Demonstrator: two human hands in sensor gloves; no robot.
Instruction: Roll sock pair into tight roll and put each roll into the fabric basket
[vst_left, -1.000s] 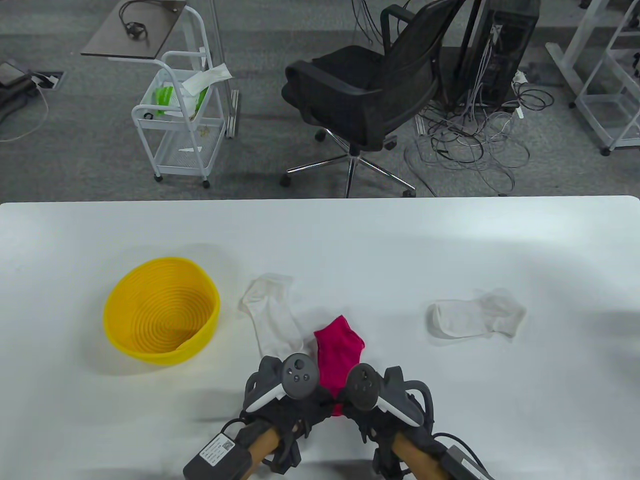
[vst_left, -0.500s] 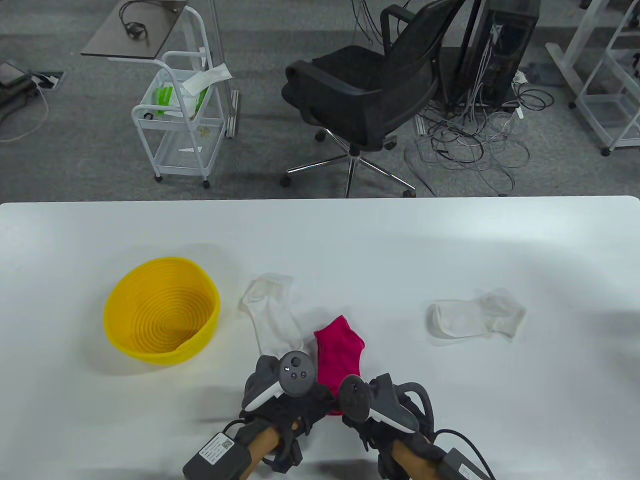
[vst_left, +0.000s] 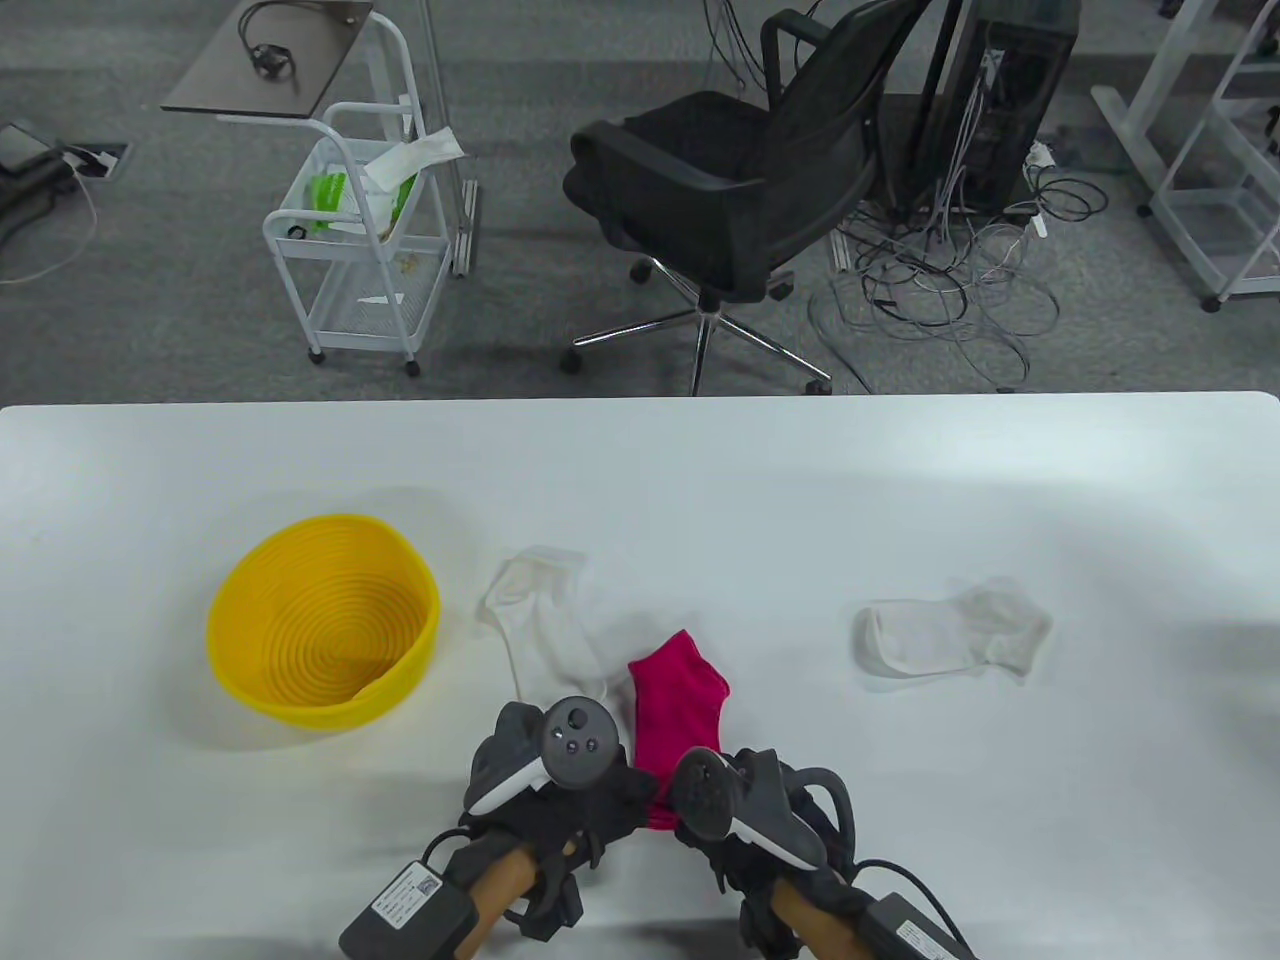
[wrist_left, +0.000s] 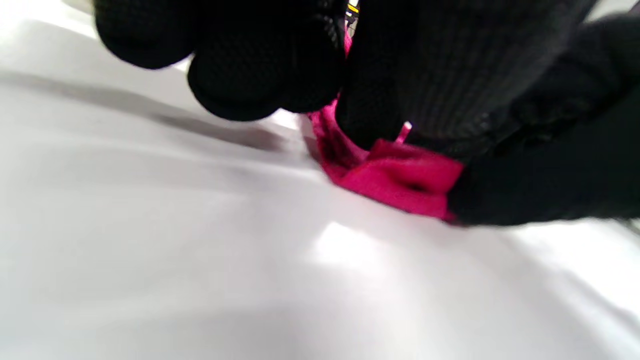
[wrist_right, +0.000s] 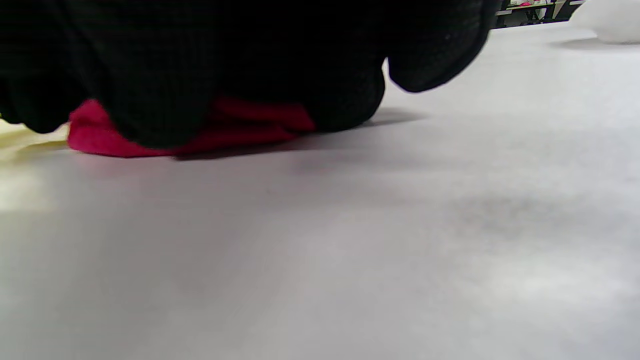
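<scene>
1. One white table (vst_left: 700, 480) fills the lower half of the table view and carries everything the task uses.
2. Beyond its far edge stand a black office chair (vst_left: 740, 180), a white wire trolley (vst_left: 350, 230) and a tangle of cables (vst_left: 940, 270) on grey carpet, all well apart from the work.
3. On the table's left sits the yellow basket (vst_left: 322, 616), open side up, with nothing visible inside.
4. Just right of the basket lies a white sock (vst_left: 545, 625), flat, its near end running under the left hand's tracker.
5. Far to the right, well apart from the hands, lies a second white sock (vst_left: 950, 635), slightly bunched.
6. Between them, the pink sock pair (vst_left: 678, 700) lies beside the first white sock, its near end hidden under both hands.
7. The left hand (vst_left: 560, 790) curls its fingers (wrist_left: 260, 75) over the near end of the pink fabric; the left wrist view shows that end folded and bunched against the table.
8. The right hand (vst_left: 745, 800) presses curled fingers (wrist_right: 200, 75) down on the same end, gripping it.
9. Both trackers block the top view of the fingers.
</scene>
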